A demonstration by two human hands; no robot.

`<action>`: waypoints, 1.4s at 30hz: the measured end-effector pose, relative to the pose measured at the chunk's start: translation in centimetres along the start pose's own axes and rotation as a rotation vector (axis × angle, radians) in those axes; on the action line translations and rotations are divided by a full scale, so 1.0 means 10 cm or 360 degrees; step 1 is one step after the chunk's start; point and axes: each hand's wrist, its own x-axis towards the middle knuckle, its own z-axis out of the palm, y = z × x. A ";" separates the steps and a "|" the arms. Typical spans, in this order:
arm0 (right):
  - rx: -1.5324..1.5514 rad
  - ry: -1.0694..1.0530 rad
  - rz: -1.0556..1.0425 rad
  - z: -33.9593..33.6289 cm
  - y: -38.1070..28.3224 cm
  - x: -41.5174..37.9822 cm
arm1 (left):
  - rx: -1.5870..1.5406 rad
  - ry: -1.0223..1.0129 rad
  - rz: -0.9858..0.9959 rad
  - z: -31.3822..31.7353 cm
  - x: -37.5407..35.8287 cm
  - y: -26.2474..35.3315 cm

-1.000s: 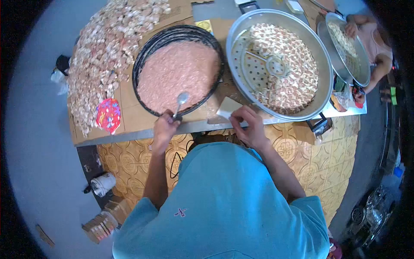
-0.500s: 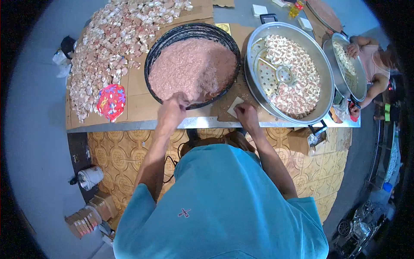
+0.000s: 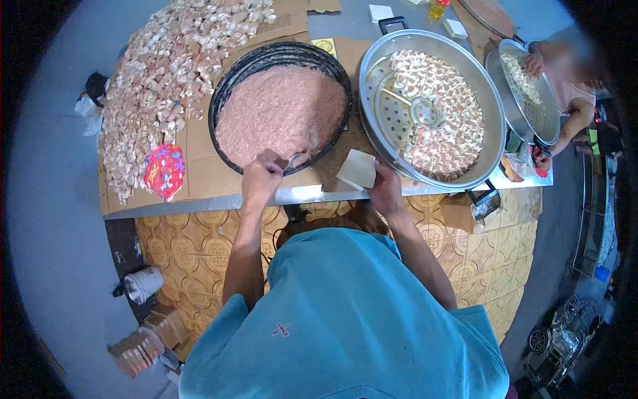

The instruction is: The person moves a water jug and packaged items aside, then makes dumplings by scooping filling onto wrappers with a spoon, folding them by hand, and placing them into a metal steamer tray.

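A round black pan (image 3: 282,106) holds pink minced filling. At its near rim my left hand (image 3: 263,174) is closed on a spoon (image 3: 297,159), whose bowl carries a bit of filling. My right hand (image 3: 385,188) grips a stack of pale square wrappers (image 3: 357,169) by its right side, between the pan and a large metal steamer (image 3: 497,136). Rows of small folded dumplings (image 3: 446,113) cover the right part of the steamer's perforated tray; its left part shows bare holes.
A heap of dumplings or wrapper pieces (image 3: 159,80) spreads over cardboard at the left, with a red patterned cloth (image 3: 163,173) beside it. Another person (image 3: 577,106) works at a second steamer (image 3: 546,113) on the right. White wrapper stacks (image 3: 381,13) lie at the back.
The spoon now shows in my left hand at the pan's rim. My right hand has lifted and tilted the wrappers. The view has shifted slightly, so the pans appear further left.
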 end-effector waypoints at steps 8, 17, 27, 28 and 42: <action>0.0102 -0.0216 0.0219 0.61 0.04 -0.21 | -0.0736 0.0043 0.0140 -0.67 -0.38 0.59; 0.0344 -0.0098 0.0054 0.86 -0.11 -0.25 | -0.0682 0.0079 0.0444 -0.36 -0.23 0.50; 0.0248 -0.0730 -0.0152 0.96 -0.37 -0.19 | -0.0695 0.0029 0.0354 -0.03 -0.20 1.11; 0.0034 -0.0697 -0.0102 0.91 -0.30 -0.12 | -0.0739 -0.0099 0.0309 0.06 -0.13 1.09; -0.0660 -0.0480 -0.0507 0.97 -0.43 -0.45 | -0.1604 -0.0464 0.0014 -0.28 -0.31 1.50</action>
